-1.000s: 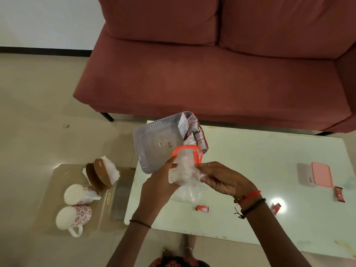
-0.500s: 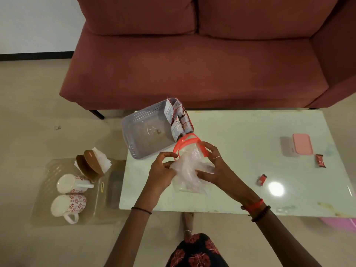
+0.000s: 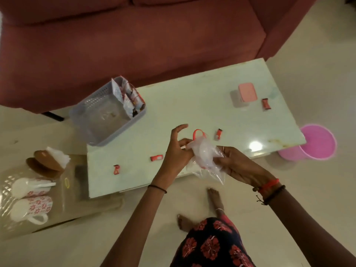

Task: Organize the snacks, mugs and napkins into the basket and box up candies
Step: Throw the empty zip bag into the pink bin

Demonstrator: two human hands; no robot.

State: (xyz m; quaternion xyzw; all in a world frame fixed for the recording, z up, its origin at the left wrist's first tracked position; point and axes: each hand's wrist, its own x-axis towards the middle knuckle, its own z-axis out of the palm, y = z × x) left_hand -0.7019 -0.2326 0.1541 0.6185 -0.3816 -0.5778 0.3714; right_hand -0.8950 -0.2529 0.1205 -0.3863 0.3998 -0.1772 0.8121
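Holding the clear plastic bag over the near edge of the table, we pinch its top with our left hand (forefinger lifted free) and curl our right hand round its side. Red candies lie scattered on the table; the basket sits at its far-left corner.

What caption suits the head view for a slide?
Left hand and right hand hold a clear plastic bag by the table; candies lie scattered, snack packets stand in the basket.

On the desk, the basket at ten o'clock holds snacks; the box sits at two o'clock, a candy just beside it. Mugs lie beside the desk at eight o'clock.
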